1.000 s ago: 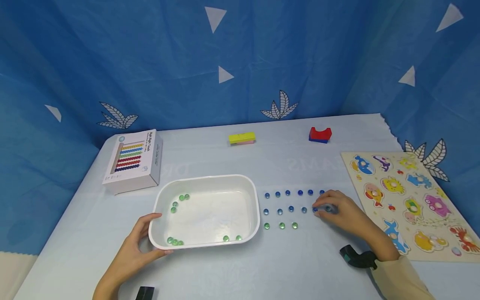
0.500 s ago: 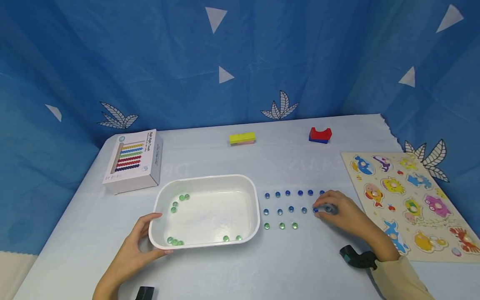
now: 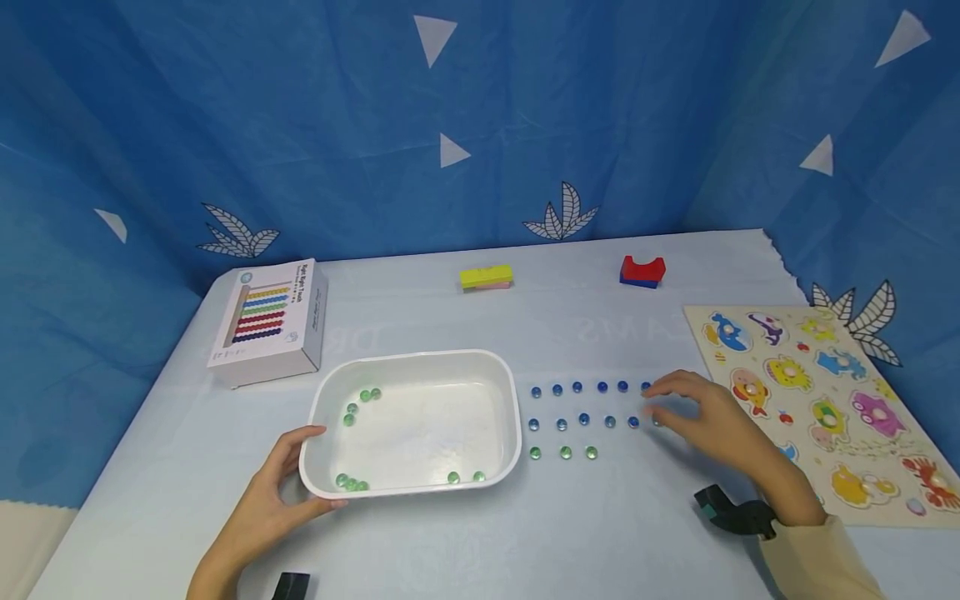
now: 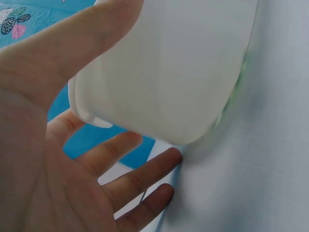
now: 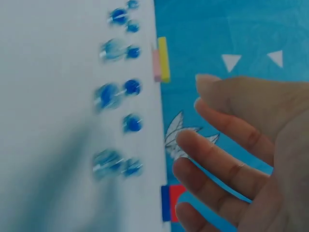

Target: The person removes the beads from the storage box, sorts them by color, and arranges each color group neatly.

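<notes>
The left grip [image 3: 262, 500], a bare hand, is clasped on the white rectangular plastic tray [image 3: 427, 433], pinching it at the near left corner with the thumb at the near side and a finger at the left rim. In the left wrist view its other fingers spread beside the tray wall. Inside the tray lie nine green glass marbles [image 3: 352, 484]: four by the far left corner, three by the near left, two by the near right.

The right grip [image 3: 708, 421] is released, thumb and fingers apart, just beyond the right end of the marbles laid out right of the tray. These form a far row of blue glass marbles [image 3: 602, 387], a middle row of blue glass marbles [image 3: 610, 422], some paler (its last marble is partly hidden by the thumb), and a near row of three green glass marbles [image 3: 566, 452].

The cream puzzle board with coloured sea-animal pieces [image 3: 798, 402] lies at the right of the white-covered desk [image 3: 465, 550]. Toward the back are a white cardboard box printed with an abacus [image 3: 258, 329], a yellow block [image 3: 486, 275] over a pink one, and a notched red block [image 3: 643, 268] over a blue one.
</notes>
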{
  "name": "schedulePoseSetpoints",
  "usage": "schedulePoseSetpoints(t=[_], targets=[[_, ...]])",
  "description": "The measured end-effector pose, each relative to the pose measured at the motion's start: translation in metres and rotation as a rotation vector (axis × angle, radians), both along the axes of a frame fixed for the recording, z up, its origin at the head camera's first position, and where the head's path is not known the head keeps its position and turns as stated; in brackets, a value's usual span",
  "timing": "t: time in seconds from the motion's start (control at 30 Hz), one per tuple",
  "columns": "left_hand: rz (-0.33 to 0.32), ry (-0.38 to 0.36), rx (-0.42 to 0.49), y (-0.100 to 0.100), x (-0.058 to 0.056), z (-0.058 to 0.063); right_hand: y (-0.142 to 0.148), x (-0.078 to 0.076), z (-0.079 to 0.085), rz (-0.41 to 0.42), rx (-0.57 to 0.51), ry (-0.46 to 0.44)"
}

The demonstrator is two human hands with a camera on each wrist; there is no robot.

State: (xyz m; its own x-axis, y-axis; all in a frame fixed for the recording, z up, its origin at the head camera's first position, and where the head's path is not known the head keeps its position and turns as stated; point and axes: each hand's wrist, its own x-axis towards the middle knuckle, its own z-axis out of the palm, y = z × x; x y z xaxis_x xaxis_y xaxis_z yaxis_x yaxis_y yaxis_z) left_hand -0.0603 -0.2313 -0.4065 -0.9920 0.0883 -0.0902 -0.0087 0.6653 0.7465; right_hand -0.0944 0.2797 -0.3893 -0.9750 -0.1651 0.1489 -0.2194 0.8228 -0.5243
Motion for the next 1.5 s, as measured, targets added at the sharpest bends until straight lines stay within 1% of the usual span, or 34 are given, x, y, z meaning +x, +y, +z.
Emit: schedulePoseSetpoints(t=[0.07,0.13,0.2,0.3,0.37,0.43,0.5,0.57,0.63,0.7,0.77,0.83,0.87,0.93,1.03,1.07,1.1,1.13,1.23,1.27,1.33,1.4,1.43,1.5], targets=[[0.002,-0.002,0.0,0.0,0.0,0.0,-0.004,-0.002,0.01,0.012,-0.002,0.031],[0.0,0.0,0.006,0.0,0.0,0.0,-0.013,-0.007,0.022,0.047,-0.013,0.041],[-0.003,0.003,0.009,-0.001,0.0,0.0,-0.026,-0.014,0.036,0.096,-0.018,0.016],[-0.01,0.01,0.016,-0.001,-0.002,-0.001,-0.055,-0.029,0.06,0.194,-0.013,-0.069],[-0.01,0.01,0.014,-0.001,-0.002,0.0,-0.08,-0.043,0.075,0.268,-0.013,-0.147],[-0.011,0.013,0.008,-0.001,-0.003,0.0,-0.107,-0.059,0.088,0.367,-0.026,-0.206],[-0.016,0.011,0.005,-0.001,-0.003,0.0,-0.136,-0.075,0.097,0.471,-0.021,-0.258],[-0.022,0.017,-0.007,-0.002,-0.003,0.001,-0.167,-0.088,0.1,0.574,-0.001,-0.304],[-0.028,0.026,-0.015,-0.002,-0.004,0.001,-0.2,-0.099,0.096,0.658,0.043,-0.337],[-0.034,0.039,-0.015,-0.004,-0.004,0.001,-0.233,-0.105,0.087,0.693,0.089,-0.394],[-0.041,0.051,-0.014,-0.004,-0.005,0.0,-0.262,-0.108,0.072,0.68,0.12,-0.431],[-0.05,0.059,-0.007,-0.003,-0.005,0.0,-0.287,-0.106,0.052,0.634,0.13,-0.448],[-0.055,0.066,-0.004,-0.003,-0.005,-0.001,-0.297,-0.104,0.043,0.612,0.129,-0.444],[-0.061,0.073,0.001,-0.002,-0.004,-0.002,-0.315,-0.098,0.024,0.594,0.123,-0.391],[-0.059,0.089,0.009,-0.002,-0.002,-0.002,-0.336,-0.089,0.008,0.629,0.111,-0.293],[-0.06,0.092,0.012,-0.002,-0.001,-0.002,-0.342,-0.086,0.006,0.648,0.104,-0.275],[-0.057,0.095,0.008,-0.002,0.0,-0.002,-0.347,-0.083,0.004,0.663,0.1,-0.278],[-0.056,0.098,0.008,-0.003,0.001,-0.002,-0.35,-0.081,0.004,0.678,0.089,-0.301],[-0.058,0.109,0.007,-0.004,0.002,-0.002,-0.356,-0.075,0.006,0.721,0.053,-0.431],[-0.06,0.112,0.01,-0.004,0.002,-0.003,-0.357,-0.073,0.007,0.741,0.059,-0.47],[-0.065,0.116,0.018,-0.004,0.002,-0.003,-0.357,-0.072,0.008,0.775,0.078,-0.51],[-0.066,0.12,0.012,-0.003,0.002,-0.004,-0.353,-0.072,0.011,0.817,0.091,-0.489],[-0.065,0.117,0.009,-0.003,0.002,-0.004,-0.349,-0.073,0.014,0.834,0.089,-0.459],[-0.059,0.106,-0.004,-0.003,0.002,-0.004,-0.341,-0.075,0.019,0.839,0.05,-0.422]])
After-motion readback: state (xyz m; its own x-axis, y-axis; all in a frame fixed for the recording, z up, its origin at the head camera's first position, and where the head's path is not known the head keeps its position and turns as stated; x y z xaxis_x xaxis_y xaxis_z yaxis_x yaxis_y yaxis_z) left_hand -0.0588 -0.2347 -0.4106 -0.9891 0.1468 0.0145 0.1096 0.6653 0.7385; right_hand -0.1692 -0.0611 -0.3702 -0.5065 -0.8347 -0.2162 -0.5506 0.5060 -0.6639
